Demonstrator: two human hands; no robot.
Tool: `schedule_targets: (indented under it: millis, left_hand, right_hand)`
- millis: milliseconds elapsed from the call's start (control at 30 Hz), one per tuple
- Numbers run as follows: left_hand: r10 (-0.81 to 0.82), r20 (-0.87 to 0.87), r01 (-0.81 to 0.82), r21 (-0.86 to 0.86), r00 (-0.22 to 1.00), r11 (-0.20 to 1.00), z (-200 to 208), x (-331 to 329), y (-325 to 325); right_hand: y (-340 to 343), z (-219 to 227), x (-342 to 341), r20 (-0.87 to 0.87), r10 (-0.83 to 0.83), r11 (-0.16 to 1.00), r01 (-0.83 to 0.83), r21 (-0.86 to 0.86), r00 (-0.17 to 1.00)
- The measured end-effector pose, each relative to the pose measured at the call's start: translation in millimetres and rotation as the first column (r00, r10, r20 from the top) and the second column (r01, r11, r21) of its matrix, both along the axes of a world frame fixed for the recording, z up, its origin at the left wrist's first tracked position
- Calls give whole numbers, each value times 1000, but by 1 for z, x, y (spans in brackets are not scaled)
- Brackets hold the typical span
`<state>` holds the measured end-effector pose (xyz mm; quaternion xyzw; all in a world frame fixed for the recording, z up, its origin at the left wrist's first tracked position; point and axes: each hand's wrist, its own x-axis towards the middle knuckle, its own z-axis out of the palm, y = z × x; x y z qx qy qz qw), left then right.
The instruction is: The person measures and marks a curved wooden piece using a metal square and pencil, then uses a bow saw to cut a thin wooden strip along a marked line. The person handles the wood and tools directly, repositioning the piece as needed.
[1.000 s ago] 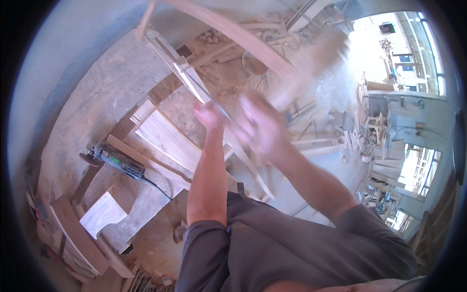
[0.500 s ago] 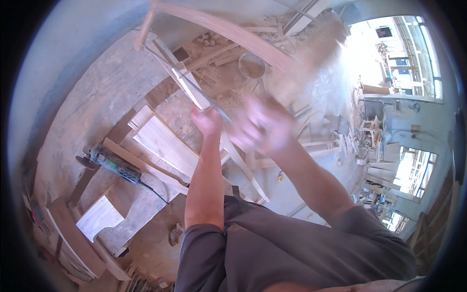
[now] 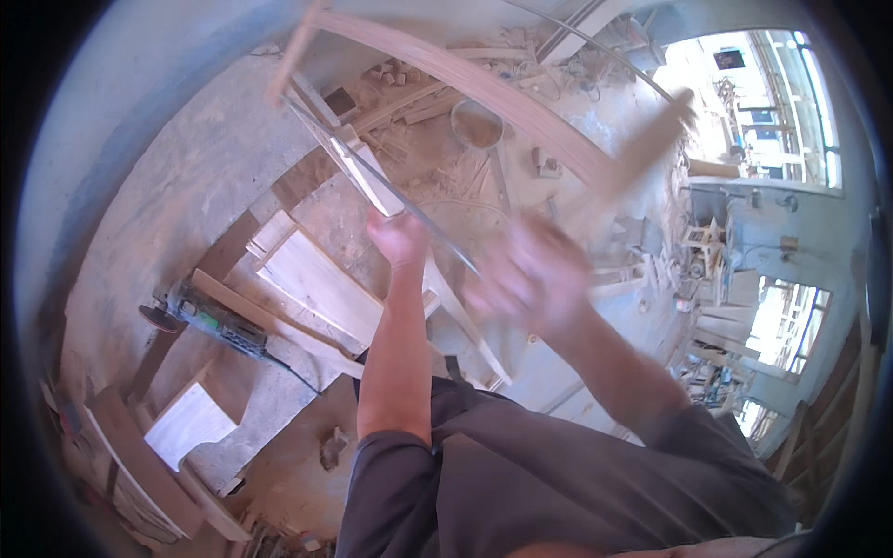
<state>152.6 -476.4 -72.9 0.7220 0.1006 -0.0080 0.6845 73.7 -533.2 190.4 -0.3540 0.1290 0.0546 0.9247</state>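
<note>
My left hand (image 3: 400, 240) is closed around the near end of a pale narrow wood piece (image 3: 377, 186). The thin blade of a wooden frame saw (image 3: 484, 79) runs slantwise along that piece, right beside my left hand; I cannot tell how deep it sits in the wood. At the blade's near end my right hand (image 3: 535, 279), smeared by motion, grips the saw. The saw's long wooden bar arches above both hands, and its right-hand end piece is blurred. Just left of my left forearm lie several pale planks (image 3: 321, 284) on the bench.
An angle grinder (image 3: 209, 321) with its cord rests on the bench (image 3: 177, 177) at the left. Near it lies a cut white wood block (image 3: 191, 428). Scraps, sawdust and a round bucket (image 3: 477, 124) cover the floor beyond. Bright windows (image 3: 791, 321) stand at the right.
My right hand and the frame saw have shifted right and toward me, drawing the blade along the wood. My left hand and the wood piece have stayed nearly in place.
</note>
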Motion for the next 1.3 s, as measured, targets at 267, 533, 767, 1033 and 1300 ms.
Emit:
schedule_targets:
  millis: [267,533,767,1033,1300]
  left_hand:
    - [36,-8,-36,-45,999,998,23,-13,-7]
    - [55,84,-59,46,995,997,8,-15,-9]
    - [-50,-104,45,-45,993,998,2,-22,-12]
    - [64,135,-74,67,989,995,2,-21,-14]
    - [27,14,-25,-141,1000,990,-7,-24,-16]
  right_hand:
    - [-6,-18,2,-23,17,999,-18,-39,1000]
    - [-22,45,-65,63,147,986,-141,-89,987]
    - [5,-18,17,-214,-91,980,49,-193,973]
    - [-8,89,-76,-33,49,978,-55,-200,998]
    - [17,-5,48,-212,-136,971,87,-225,968]
